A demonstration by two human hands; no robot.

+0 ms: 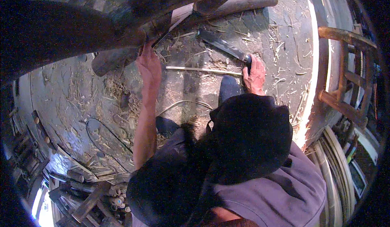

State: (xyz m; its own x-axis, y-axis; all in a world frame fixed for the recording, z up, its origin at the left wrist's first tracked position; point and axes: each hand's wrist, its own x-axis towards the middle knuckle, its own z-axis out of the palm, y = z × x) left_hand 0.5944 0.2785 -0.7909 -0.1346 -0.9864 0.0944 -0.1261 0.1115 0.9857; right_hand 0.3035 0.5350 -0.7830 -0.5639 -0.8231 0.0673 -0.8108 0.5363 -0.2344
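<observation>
the right hand [256, 76] grips the knife [224, 47], best angled clear of the left hand [149, 64], which pinches what seems a thin strip [175, 25].

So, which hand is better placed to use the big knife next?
Probably the right hand: its fingers are already around the handle end of the knife. The left hand is farther away, up beside the log, so it would have to reach across.
</observation>
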